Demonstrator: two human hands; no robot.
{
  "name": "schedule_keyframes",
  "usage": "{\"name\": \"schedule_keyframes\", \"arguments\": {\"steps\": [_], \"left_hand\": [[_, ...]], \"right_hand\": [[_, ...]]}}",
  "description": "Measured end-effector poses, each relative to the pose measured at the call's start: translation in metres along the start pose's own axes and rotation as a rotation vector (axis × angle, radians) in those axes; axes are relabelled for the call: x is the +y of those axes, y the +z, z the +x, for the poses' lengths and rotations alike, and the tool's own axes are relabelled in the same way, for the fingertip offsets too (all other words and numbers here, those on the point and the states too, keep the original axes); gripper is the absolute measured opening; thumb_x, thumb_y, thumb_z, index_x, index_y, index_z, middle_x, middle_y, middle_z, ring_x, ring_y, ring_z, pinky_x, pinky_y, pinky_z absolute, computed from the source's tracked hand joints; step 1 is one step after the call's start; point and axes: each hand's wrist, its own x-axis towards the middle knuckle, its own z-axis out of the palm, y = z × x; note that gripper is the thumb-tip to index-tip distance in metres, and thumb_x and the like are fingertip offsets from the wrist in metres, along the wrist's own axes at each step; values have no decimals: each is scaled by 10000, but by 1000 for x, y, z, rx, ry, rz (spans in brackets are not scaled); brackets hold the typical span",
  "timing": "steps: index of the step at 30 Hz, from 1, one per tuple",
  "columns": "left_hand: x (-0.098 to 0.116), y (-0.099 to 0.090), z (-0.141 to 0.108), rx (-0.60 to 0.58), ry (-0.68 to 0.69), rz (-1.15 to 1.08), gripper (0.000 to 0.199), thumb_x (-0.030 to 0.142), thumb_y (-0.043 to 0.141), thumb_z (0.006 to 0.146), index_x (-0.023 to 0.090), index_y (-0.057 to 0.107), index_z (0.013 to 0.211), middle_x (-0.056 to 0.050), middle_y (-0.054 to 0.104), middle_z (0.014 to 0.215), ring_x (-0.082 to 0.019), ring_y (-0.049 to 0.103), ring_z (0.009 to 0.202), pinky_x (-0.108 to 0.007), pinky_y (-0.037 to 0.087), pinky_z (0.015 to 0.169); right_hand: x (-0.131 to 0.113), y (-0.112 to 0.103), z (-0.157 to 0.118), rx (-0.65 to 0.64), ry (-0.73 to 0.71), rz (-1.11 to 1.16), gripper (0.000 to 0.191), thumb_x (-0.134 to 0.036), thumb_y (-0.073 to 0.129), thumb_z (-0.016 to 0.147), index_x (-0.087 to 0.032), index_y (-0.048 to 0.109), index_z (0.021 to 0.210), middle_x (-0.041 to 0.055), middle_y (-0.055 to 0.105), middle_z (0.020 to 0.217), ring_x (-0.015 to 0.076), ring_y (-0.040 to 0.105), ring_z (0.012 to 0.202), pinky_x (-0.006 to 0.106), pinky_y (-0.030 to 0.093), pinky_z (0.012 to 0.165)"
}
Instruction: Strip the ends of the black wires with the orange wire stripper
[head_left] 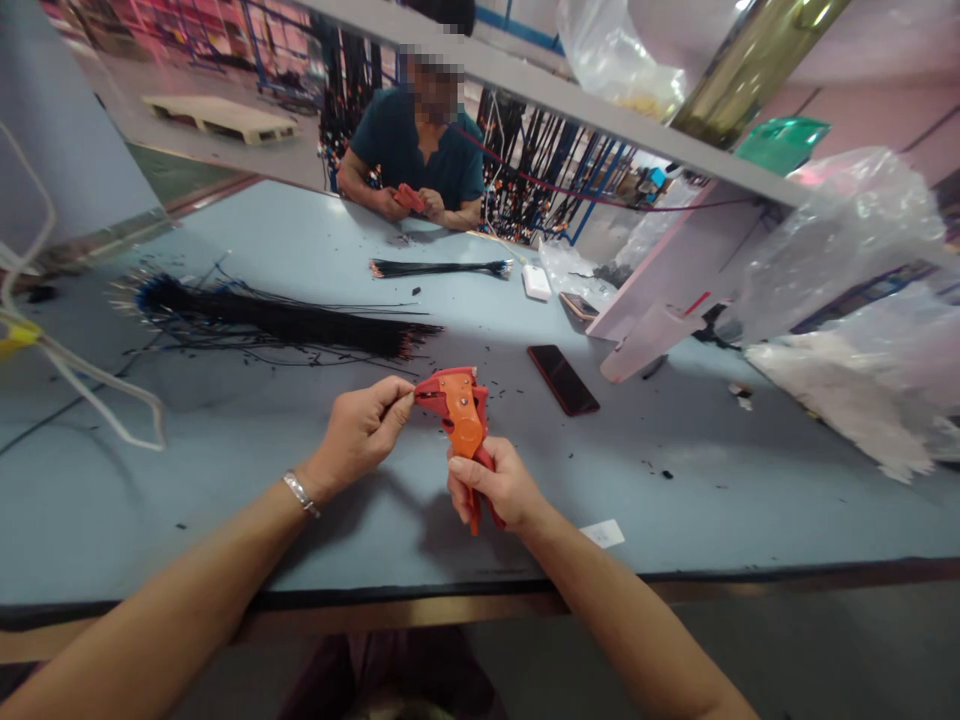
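Note:
An orange and red wire stripper (463,405) is upright over the table, its handles wrapped by my right hand (495,483). To the left of its jaws, my left hand (370,428) is pinched at the tip of the tool's head. Whatever lies between those left fingertips is too small to make out. Behind my left hand lies a thick bundle of black wires (300,322) with bared ends. A smaller bundle of black wires (442,269) rests farther back.
A blue-grey table (300,555) carries a dark phone (564,380), a white box (535,282), a paper label (604,533) and black scraps. White cable loops (112,395) hang at left. Across the table, a person (420,150) holds a red tool. Plastic bags (870,230) are at right.

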Motion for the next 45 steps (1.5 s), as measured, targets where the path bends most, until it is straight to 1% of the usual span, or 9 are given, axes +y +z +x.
{"name": "schedule_keyframes", "arguments": {"steps": [10,19,24,27,29,31,34,37,45], "left_hand": [[0,0,1,-3,-10,-5,271,345,436,905,170,633,846,35,546,567,-111,464,519,-209,357,538],[0,4,0,29,-40,5,264,337,439,913,167,620,823,41,529,559,-107,455,520,-210,344,538],[1,5,1,29,-63,-3,258,329,439,905,167,616,811,40,520,561,-108,450,524,-214,341,541],[-3,1,4,55,-123,-21,246,327,451,890,170,611,789,31,548,582,-116,475,552,-217,354,555],[-7,-1,7,88,-165,-31,230,320,465,875,172,613,779,32,549,586,-116,464,550,-219,349,548],[-9,-2,9,86,-188,-49,227,319,469,870,172,620,788,37,538,582,-113,443,535,-218,338,533],[-8,-1,10,68,-193,-79,237,330,476,862,168,628,779,28,561,597,-117,453,545,-219,342,532],[-4,1,9,63,-213,-98,244,351,494,848,165,628,763,19,572,609,-120,462,563,-219,347,537],[6,-2,7,42,-197,-154,253,355,499,816,172,548,649,45,446,535,-99,367,513,-214,302,497]], "right_hand": [[1,2,1,0,-11,9,425,-503,681,772,-154,538,575,-17,540,410,85,467,300,179,372,300],[4,4,3,47,-6,77,396,-467,696,774,-141,547,607,-12,548,448,99,491,327,190,395,299],[1,1,2,87,41,190,340,-421,733,731,-146,543,675,-12,577,490,104,522,354,193,405,338],[-7,-10,0,165,30,312,307,-403,739,719,-157,555,727,-27,568,516,106,526,381,204,410,361],[-13,-20,-1,273,-40,408,277,-379,743,712,-173,568,771,-51,540,513,99,501,388,218,430,392],[-17,-26,0,307,-71,427,250,-351,734,721,-175,566,780,-38,562,548,114,537,431,230,457,423],[-14,-26,2,187,-13,375,287,-363,731,717,-159,581,853,4,631,652,168,621,527,272,508,458],[-7,-18,4,95,9,271,348,-371,750,709,-133,598,913,37,674,749,196,676,621,308,555,549],[-2,-7,2,32,69,124,399,-416,752,738,-135,571,953,46,683,788,184,682,645,300,559,569]]}}
